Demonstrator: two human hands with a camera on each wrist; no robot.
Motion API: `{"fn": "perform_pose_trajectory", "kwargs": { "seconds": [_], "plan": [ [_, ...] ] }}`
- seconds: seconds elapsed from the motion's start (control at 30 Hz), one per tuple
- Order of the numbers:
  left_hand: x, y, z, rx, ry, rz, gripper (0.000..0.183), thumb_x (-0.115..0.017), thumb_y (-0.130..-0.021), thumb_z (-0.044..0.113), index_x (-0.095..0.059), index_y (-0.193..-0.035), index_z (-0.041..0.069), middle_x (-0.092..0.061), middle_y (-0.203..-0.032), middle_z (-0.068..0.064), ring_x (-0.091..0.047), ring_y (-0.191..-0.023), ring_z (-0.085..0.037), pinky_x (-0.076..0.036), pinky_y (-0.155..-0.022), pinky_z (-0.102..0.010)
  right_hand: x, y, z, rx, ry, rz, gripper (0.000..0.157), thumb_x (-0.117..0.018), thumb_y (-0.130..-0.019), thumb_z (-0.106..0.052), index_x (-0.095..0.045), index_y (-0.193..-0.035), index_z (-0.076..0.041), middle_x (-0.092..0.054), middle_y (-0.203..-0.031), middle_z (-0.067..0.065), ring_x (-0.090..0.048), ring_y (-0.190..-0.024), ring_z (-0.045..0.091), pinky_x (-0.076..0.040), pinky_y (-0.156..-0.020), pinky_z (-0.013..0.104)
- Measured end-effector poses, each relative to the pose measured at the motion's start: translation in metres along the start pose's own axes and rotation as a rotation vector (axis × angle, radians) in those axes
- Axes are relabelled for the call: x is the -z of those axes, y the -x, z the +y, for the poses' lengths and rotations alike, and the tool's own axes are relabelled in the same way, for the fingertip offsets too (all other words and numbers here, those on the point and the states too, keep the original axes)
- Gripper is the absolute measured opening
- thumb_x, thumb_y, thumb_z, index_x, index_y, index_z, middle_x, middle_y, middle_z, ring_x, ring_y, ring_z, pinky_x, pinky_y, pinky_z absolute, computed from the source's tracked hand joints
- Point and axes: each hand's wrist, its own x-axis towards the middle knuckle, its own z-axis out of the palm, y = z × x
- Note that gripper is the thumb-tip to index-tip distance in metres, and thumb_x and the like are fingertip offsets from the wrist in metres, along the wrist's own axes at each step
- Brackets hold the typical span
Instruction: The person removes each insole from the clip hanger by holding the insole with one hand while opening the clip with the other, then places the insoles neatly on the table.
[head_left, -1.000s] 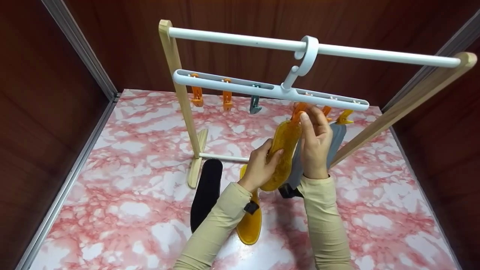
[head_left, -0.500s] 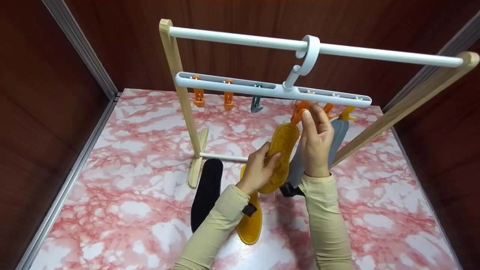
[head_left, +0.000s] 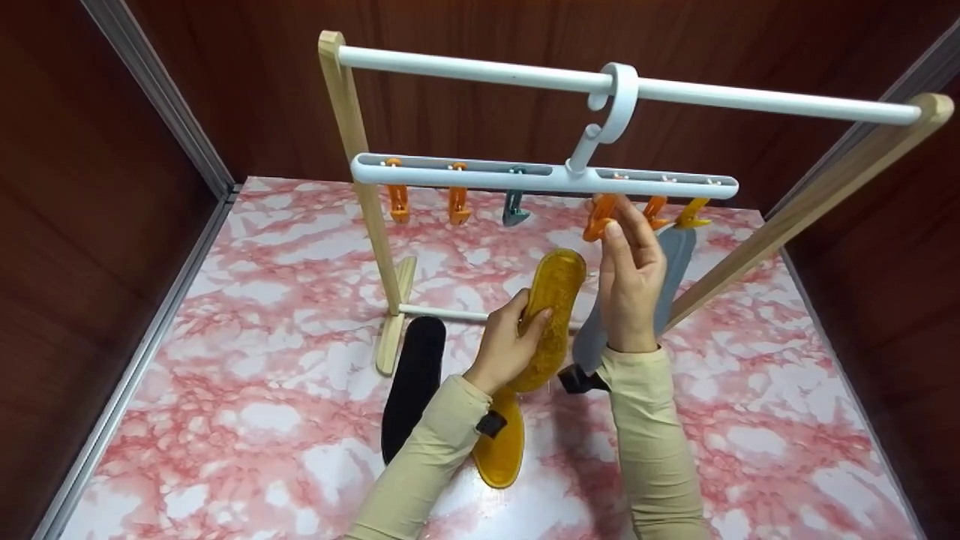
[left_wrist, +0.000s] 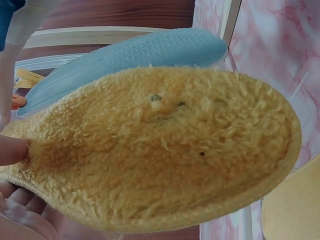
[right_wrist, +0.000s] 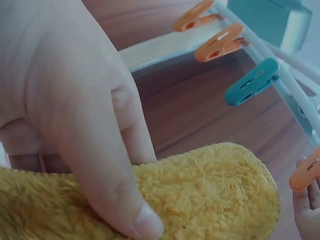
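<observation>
My left hand (head_left: 502, 341) grips a fuzzy yellow insole (head_left: 555, 319) around its middle, thumb on the near face. The insole's upper end stands apart from the orange clip (head_left: 599, 217) on the white hanger (head_left: 472, 175). My right hand (head_left: 634, 281) pinches that clip between thumb and fingers. In the left wrist view the yellow insole (left_wrist: 165, 150) shows its woolly face with a few dark specks. In the right wrist view the hand around the insole (right_wrist: 225, 190) fills the left side, and fingertips touch the orange clip (right_wrist: 307, 172) at the right edge.
A grey insole (head_left: 679, 255) hangs at the hanger's right, near a yellow clip (head_left: 694, 214) and another orange clip (head_left: 655, 211). On the marbled surface lie a black insole (head_left: 414, 382) and a second yellow insole (head_left: 501, 450). The hanger hooks on the rack's white bar (head_left: 480, 69).
The yellow insole has come away from the orange clip, moving down and left with my left hand. My right hand stays at the clip. The hanger has shifted slightly.
</observation>
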Motion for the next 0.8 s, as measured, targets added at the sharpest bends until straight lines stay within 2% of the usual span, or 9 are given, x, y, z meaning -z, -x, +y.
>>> {"fn": "perform_pose_trajectory", "kwargs": {
  "seconds": [0.1,0.23,0.43,0.6,0.8],
  "plan": [
    [0.001,0.002,-0.001,0.005,0.002,0.001,0.016,-0.057,-0.096,0.015,-0.057,-0.102,0.000,-0.064,-0.085,-0.012,-0.059,-0.076,-0.017,-0.046,-0.068,-0.025,-0.001,0.001,-0.001,0.000,-0.007,0.011,0.046,-0.061,-0.093,-0.010,-0.049,-0.134,0.006,-0.051,-0.134,0.022,-0.049,-0.126,0.035,-0.035,-0.110,0.039],
    [0.003,0.004,-0.002,0.021,0.001,-0.002,0.018,-0.057,-0.096,0.017,-0.057,-0.103,0.001,-0.064,-0.085,-0.011,-0.058,-0.075,-0.017,-0.046,-0.068,-0.025,-0.012,0.004,-0.011,-0.023,-0.061,0.048,0.045,-0.063,-0.091,-0.007,-0.051,-0.132,0.006,-0.054,-0.132,0.017,-0.052,-0.123,0.027,-0.037,-0.108,0.032],
    [0.008,0.008,-0.002,0.016,-0.021,-0.003,0.022,-0.057,-0.097,0.021,-0.057,-0.106,0.001,-0.065,-0.088,-0.012,-0.062,-0.078,-0.020,-0.049,-0.069,-0.027,-0.016,0.007,-0.016,-0.028,-0.134,0.037,0.036,-0.060,-0.092,-0.003,-0.055,-0.126,0.004,-0.057,-0.125,0.014,-0.054,-0.120,0.026,-0.038,-0.107,0.029],
    [0.011,0.010,-0.004,0.024,-0.035,0.017,0.020,-0.057,-0.096,0.020,-0.057,-0.103,0.001,-0.065,-0.084,-0.012,-0.059,-0.075,-0.019,-0.047,-0.066,-0.027,-0.007,0.010,-0.007,-0.023,-0.135,0.033,0.037,-0.065,-0.090,-0.007,-0.057,-0.125,0.001,-0.057,-0.128,0.012,-0.050,-0.122,0.024,-0.038,-0.106,0.029],
    [0.014,0.013,-0.005,0.026,-0.034,0.033,0.018,-0.058,-0.096,0.018,-0.058,-0.101,0.001,-0.067,-0.086,-0.013,-0.061,-0.076,-0.019,-0.047,-0.066,-0.026,0.014,0.011,0.012,0.004,-0.058,0.012,0.036,-0.054,-0.094,0.001,-0.053,-0.130,0.003,-0.053,-0.134,0.016,-0.046,-0.127,0.028,-0.036,-0.108,0.035]
  ]
}}
